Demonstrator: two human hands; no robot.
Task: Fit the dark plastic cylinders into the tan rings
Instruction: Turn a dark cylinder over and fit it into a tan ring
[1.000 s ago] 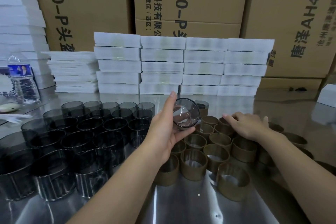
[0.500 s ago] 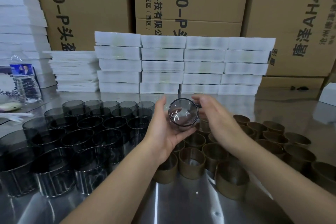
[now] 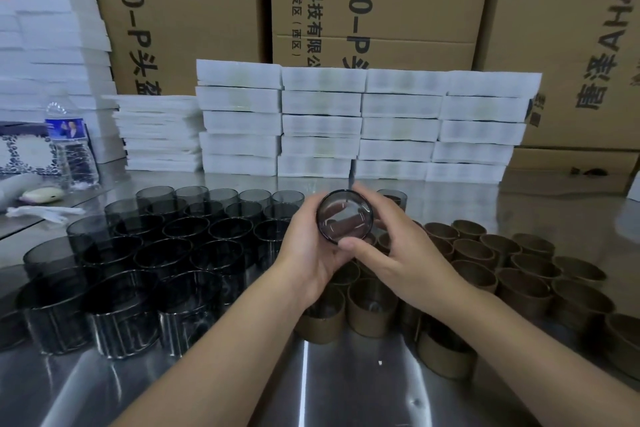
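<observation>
Big cardboard boxes (image 3: 374, 3) wall off the back of a shiny steel bench (image 3: 346, 392). Stacks of white foam pads (image 3: 360, 121) line its far edge, and a water bottle (image 3: 71, 146) stands at the far left. Dark cylinders (image 3: 156, 253) crowd the left half, tan rings (image 3: 519, 274) the right. Above the middle, the left hand (image 3: 308, 253) and right hand (image 3: 405, 253) both curl around one cylinder (image 3: 344, 217), its round end facing the camera. The hands hide some rings beneath.

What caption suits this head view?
Left hand and right hand grip one dark plastic cylinder over a steel table, more cylinders left, tan rings right.
</observation>
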